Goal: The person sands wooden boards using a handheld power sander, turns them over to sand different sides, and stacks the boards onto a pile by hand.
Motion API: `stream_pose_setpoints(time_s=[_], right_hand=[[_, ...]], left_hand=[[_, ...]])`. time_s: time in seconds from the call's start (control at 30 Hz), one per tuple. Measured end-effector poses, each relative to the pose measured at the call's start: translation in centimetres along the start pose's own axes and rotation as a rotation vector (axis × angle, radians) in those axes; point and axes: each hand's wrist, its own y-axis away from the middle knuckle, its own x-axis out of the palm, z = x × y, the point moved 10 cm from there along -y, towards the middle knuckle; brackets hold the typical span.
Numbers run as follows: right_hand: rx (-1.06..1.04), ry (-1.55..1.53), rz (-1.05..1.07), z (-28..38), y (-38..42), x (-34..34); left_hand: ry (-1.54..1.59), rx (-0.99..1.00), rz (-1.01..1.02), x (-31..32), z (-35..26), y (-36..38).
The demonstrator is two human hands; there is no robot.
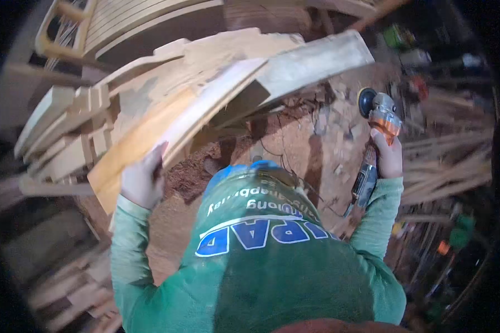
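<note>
My left hand (pixel 143 177) is closed on the near edge of a wide wooden board (pixel 144 139), which lies tilted across a workbench. Fingers are slightly blurred there, with the thumb along the board's edge. Off to the right, my right hand (pixel 388 154) is wrapped round the body of an angle grinder (pixel 384 123) with an orange section. Its round sanding disc (pixel 365 102) points up and away, apart from the board. Beyond the board lies a long grey-white plank (pixel 322 62).
Curved wooden pieces (pixel 66 122) are stacked at the left of the bench. A slatted wooden piece (pixel 144 19) stands at the back. Sawdust and scraps cover the floor (pixel 339 127). Strips of timber (pixel 450 161) lie at the right, and a thin cord runs near my body.
</note>
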Motion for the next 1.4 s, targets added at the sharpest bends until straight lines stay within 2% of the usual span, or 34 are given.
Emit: stream_pose_setpoints(time_s=[0.1,0.23,0.27,0.37,0.4,0.47,0.5,0.53,0.67,0.73,0.97,1.07,1.27,1.37,1.4], right_hand=[[-0.203,0.104,0.101,3.5,-0.2,0.9],[-0.346,0.064,0.293,10.4,3.8,5.9],[-0.184,0.043,0.371,10.6,5.0,7.1],[-0.317,0.056,0.580,13.6,10.2,12.2],[-0.287,0.098,0.630,16.6,11.0,14.9],[-0.297,0.128,0.759,18.2,13.7,19.6],[-0.296,0.144,0.817,18.6,14.3,21.8],[-0.200,0.162,0.860,18.3,15.1,23.2],[-0.251,0.246,0.994,19.6,19.1,28.8],[-0.291,0.314,1.002,19.9,19.9,30.4],[-0.347,0.407,0.968,19.8,21.5,32.4],[-0.317,0.402,0.938,19.3,21.6,32.7],[-0.299,0.405,0.970,19.4,23.2,35.2],[-0.279,0.501,1.006,19.4,24.9,36.4],[-0.292,0.501,1.032,19.5,25.8,37.2]], left_hand=[[0.037,-0.061,-0.254,-4.0,-0.6,2.3],[-0.059,-0.182,-0.350,-5.9,1.3,6.2],[-0.032,-0.208,-0.340,-6.1,1.8,7.6],[-0.032,-0.275,-0.370,-6.7,3.7,14.0],[0.001,-0.321,-0.341,-8.2,4.7,14.3],[0.057,-0.396,-0.327,-8.1,7.6,17.4],[0.182,-0.410,-0.343,-7.3,9.6,17.9],[0.301,-0.424,-0.365,-6.5,10.9,19.1],[0.564,-0.417,-0.482,-4.7,12.7,21.3],[0.583,-0.372,-0.560,-4.9,12.8,21.0],[0.670,-0.232,-0.635,-5.2,16.3,19.2],[0.781,-0.280,-0.674,-2.4,19.0,18.7],[0.777,-0.257,-0.677,-2.0,19.3,18.4],[0.714,-0.318,-0.684,-2.6,18.7,18.7],[0.810,-0.294,-0.676,-2.2,19.0,18.7]])
